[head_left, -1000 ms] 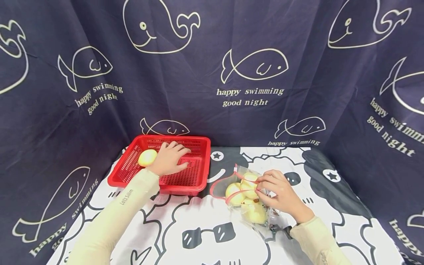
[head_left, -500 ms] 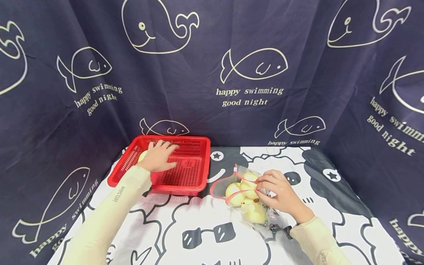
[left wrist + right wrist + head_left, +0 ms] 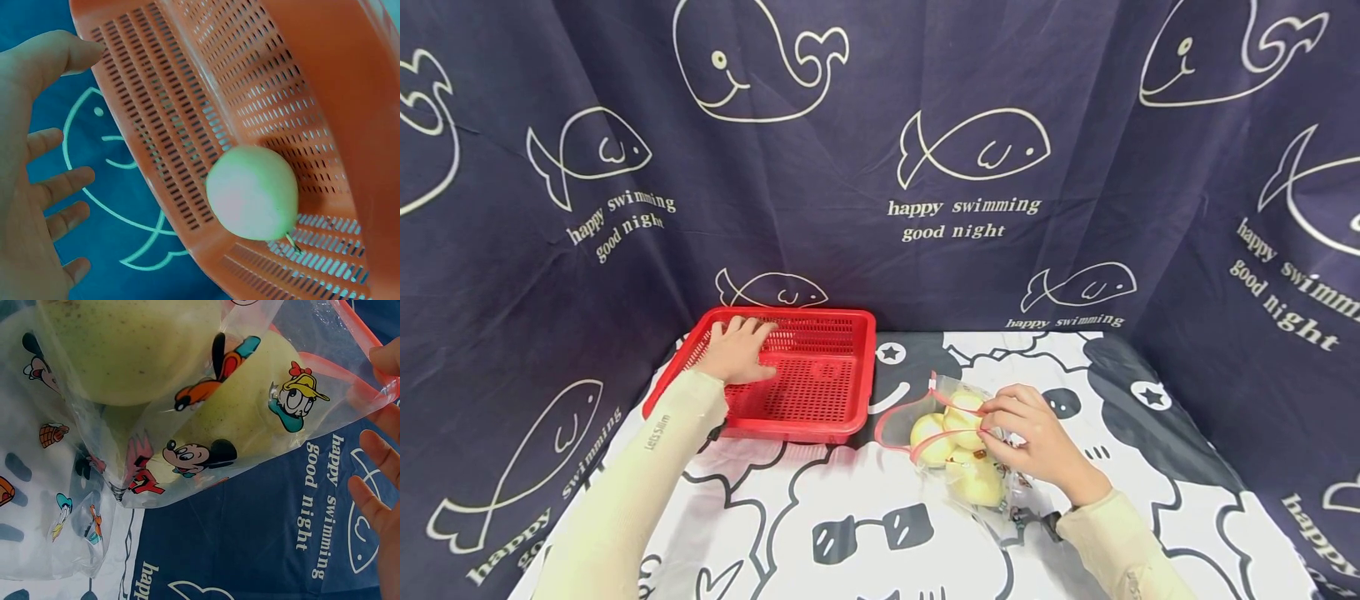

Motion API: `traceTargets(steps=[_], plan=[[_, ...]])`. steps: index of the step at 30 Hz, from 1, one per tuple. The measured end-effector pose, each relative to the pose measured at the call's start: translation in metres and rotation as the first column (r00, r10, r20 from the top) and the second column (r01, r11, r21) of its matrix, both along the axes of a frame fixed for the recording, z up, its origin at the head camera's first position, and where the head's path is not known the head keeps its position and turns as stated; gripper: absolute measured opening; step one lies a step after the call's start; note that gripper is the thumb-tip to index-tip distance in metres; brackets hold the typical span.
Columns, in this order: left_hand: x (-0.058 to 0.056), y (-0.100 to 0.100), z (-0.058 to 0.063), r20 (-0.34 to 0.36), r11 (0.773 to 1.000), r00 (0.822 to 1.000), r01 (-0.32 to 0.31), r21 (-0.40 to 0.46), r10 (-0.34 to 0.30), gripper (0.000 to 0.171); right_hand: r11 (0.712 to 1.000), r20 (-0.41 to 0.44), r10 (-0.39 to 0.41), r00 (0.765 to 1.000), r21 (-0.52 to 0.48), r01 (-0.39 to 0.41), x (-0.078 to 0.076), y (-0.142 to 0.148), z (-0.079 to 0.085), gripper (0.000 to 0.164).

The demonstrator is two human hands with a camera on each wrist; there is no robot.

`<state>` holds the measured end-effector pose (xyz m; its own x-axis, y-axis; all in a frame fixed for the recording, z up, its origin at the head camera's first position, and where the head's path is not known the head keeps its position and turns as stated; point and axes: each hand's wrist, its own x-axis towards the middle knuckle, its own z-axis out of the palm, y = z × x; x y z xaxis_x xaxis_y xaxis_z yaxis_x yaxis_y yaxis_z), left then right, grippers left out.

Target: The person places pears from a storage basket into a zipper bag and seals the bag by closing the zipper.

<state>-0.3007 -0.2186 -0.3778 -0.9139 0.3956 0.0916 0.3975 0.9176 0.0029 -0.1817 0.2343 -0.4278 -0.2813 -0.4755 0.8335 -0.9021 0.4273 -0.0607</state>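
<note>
Standing here, I see a pear lying inside the red basket, near its slatted wall. The left hand is over that same end, its fingers spread and grasping nothing, apart from the pear. The right hand has its thumb and fingers pinching the red edge of a clear bag, beside the basket on the tabletop.

I'd judge the step in hand as shifting fruit between basket and bag; I can't tell which way. If the pear is to be lifted, the next move calls for the left fingers to curl round it while the right steadies the bag's mouth.

The pear looks plump, pale yellow-green and smooth, with a thin stem. Three pale fruits sit bunched in the bag, finely speckled behind film printed with cartoon characters.
</note>
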Motion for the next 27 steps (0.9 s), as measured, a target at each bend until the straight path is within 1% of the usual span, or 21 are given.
traceTargets(steps=[8, 12, 14, 19, 22, 27], plan=[[-0.009, -0.015, -0.008, -0.006, 0.999, 0.999, -0.039, -0.001, 0.039, 0.084, 1.000, 0.004, 0.001, 1.000, -0.003, -0.001, 0.000, 0.001, -0.001, 0.026], [-0.011, -0.018, -0.010, -0.010, 0.998, 0.998, -0.060, 0.006, 0.060, 0.084, 1.000, 0.003, 0.003, 1.000, -0.004, -0.003, 0.000, 0.001, 0.000, 0.026], [-0.010, -0.019, -0.009, 0.000, 0.997, 0.997, -0.077, -0.001, 0.077, 0.083, 1.000, 0.001, 0.005, 1.000, -0.005, -0.005, 0.000, 0.000, 0.000, 0.026], [-0.010, -0.023, -0.007, 0.059, 0.990, 0.989, -0.132, -0.059, 0.135, 0.090, 1.000, 0.003, 0.007, 1.000, -0.008, -0.007, 0.000, 0.000, 0.001, 0.026], [-0.011, -0.028, -0.009, 0.079, 0.985, 0.984, -0.151, -0.077, 0.157, 0.092, 1.000, 0.003, 0.012, 1.000, -0.010, -0.012, 0.001, -0.001, 0.001, 0.026], [-0.013, -0.036, -0.013, 0.088, 0.979, 0.978, -0.180, -0.098, 0.189, 0.092, 1.000, 0.006, 0.012, 1.000, -0.010, -0.012, 0.001, -0.001, 0.001, 0.026]])
